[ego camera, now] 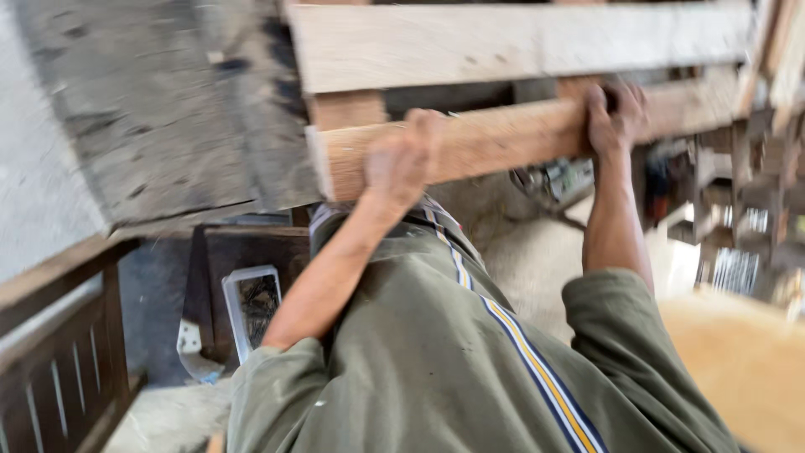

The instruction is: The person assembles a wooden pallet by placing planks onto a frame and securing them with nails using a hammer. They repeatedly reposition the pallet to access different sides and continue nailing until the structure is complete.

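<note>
The picture is blurred by motion. I look down over my olive shirt point(419, 352) with its striped band. Both my arms reach forward to a long reddish wooden plank point(503, 138) that lies crosswise in front of me. My left hand point(402, 159) is on the plank near its left end, its fingers smeared by blur. Farther along the same plank, my right hand point(616, 113) is closed over its top edge. A wider pale board point(520, 42) lies just beyond the plank, parallel to it.
A clear plastic tray of small dark metal bits point(251, 306) sits low at the left, beside a dark wooden frame point(59, 369). A worn grey sheet point(159, 109) leans at upper left. A power tool point(558, 180) lies on the sawdust floor; a pale board point(746, 361) is at lower right.
</note>
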